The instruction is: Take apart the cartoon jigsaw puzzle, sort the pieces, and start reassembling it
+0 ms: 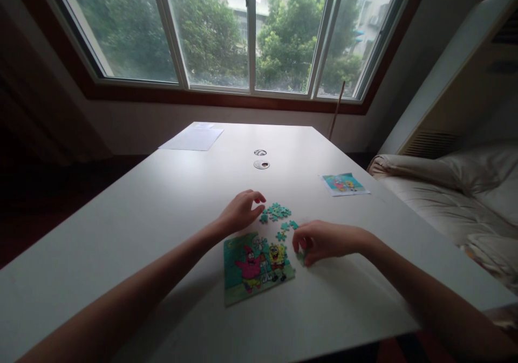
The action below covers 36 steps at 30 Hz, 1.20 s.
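A partly assembled jigsaw puzzle (251, 268) with a pink starfish and a yellow sponge figure lies flat before me. Its upper right side has an uneven edge. My left hand (238, 212) hovers just beyond it, thumb and fingers apart with nothing between them, beside a pile of loose teal puzzle pieces (278, 211). To the right of the puzzle, my right hand (324, 242) pinches a greenish puzzle piece (301, 256) close to the tabletop. The fingers partly cover that piece. Several more single pieces (281, 235) lie between the pile and the right hand.
A small printed picture (346, 184) of the same characters rests on the white table (174, 190) at right. White paper sheets (194, 138) lie at the far left. Round cable-hole covers (261, 164) sit mid-table. A cream sofa (437, 190) stands on the right, windows behind.
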Each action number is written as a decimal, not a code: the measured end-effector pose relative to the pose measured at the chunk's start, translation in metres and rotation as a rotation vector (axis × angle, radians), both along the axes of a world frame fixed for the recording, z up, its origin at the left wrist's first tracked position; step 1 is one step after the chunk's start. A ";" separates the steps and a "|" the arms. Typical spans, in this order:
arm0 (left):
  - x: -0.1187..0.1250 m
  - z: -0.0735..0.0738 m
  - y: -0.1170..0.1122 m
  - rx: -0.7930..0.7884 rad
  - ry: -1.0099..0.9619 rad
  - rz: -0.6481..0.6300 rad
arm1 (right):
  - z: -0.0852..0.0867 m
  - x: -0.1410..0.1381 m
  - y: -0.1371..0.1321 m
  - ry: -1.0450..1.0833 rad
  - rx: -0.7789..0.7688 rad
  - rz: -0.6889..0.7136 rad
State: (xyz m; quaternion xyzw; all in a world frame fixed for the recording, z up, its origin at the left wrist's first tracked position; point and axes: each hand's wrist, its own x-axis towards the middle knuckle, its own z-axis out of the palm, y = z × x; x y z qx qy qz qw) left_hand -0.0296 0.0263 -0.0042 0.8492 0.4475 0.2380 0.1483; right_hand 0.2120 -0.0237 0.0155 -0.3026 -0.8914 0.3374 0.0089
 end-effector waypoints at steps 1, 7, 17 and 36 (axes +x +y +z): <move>-0.001 0.002 0.001 -0.002 0.005 -0.011 | -0.003 -0.001 0.002 0.018 0.022 -0.034; -0.009 0.017 0.003 -0.093 0.084 -0.087 | -0.015 -0.007 0.012 0.145 0.198 -0.187; -0.026 0.048 -0.006 -0.311 0.432 -0.155 | -0.030 -0.012 0.016 0.210 0.394 -0.447; -0.008 0.064 -0.047 -0.241 0.767 -0.142 | 0.007 -0.033 -0.011 0.007 0.178 -0.101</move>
